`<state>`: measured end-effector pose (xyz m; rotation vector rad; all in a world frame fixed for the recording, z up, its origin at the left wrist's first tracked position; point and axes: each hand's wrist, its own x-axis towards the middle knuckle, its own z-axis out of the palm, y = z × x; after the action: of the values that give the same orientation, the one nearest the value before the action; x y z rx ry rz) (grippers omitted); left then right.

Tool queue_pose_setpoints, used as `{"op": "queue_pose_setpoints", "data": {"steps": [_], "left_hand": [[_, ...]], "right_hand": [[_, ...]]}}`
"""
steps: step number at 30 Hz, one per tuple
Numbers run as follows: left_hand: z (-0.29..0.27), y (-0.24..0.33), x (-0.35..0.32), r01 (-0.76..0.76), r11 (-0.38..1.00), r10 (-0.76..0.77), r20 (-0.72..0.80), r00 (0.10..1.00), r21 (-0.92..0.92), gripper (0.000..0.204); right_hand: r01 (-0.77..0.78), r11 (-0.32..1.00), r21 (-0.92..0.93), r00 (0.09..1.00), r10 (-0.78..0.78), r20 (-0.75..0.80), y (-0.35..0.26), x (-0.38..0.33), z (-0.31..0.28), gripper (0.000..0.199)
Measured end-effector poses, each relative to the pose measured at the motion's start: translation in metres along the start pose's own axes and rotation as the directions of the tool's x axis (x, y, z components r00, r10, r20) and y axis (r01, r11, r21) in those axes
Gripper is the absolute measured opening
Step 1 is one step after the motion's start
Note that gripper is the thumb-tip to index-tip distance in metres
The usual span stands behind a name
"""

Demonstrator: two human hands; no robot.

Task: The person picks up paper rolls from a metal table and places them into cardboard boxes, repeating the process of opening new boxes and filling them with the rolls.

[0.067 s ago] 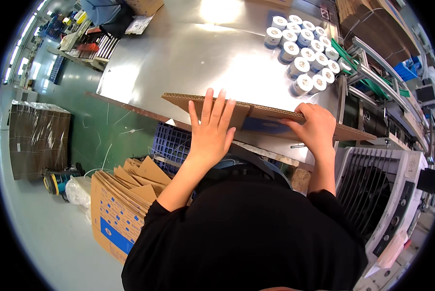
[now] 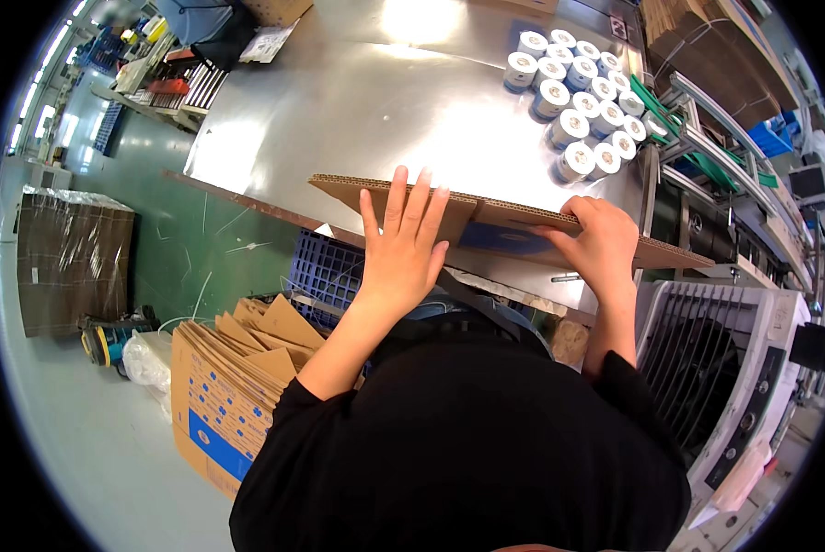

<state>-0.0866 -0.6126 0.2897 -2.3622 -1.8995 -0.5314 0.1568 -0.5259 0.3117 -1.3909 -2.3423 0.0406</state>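
Flat brown corrugated cardboard sheet (image 2: 486, 219) held at near edge of steel counter (image 2: 339, 110), long axis left-right | left hand (image 2: 403, 248) pressed flat, fingers spread | right hand (image 2: 596, 244) curled over right portion, equally near.

A flat, shiny sheet-metal table (image 2: 357, 110) carries a cluster of white cylindrical rolls (image 2: 582, 92), standing on end at its far right. A flattened brown corrugated cardboard box (image 2: 486, 221) rests at the near edge.

Tape rolls (image 2: 578, 92) behind cardboard sheet (image 2: 486, 225)
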Motion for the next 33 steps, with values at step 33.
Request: {"op": "queue_pose_setpoints", "data": {"steps": [33], "left_hand": [[-0.011,-0.03,0.024,0.032,0.957,-0.141,-0.366,0.92,-0.287,0.018]], "right_hand": [[-0.235,0.947,-0.218,0.755,0.319,0.573,0.113,0.023,-0.064,0.051]]}}
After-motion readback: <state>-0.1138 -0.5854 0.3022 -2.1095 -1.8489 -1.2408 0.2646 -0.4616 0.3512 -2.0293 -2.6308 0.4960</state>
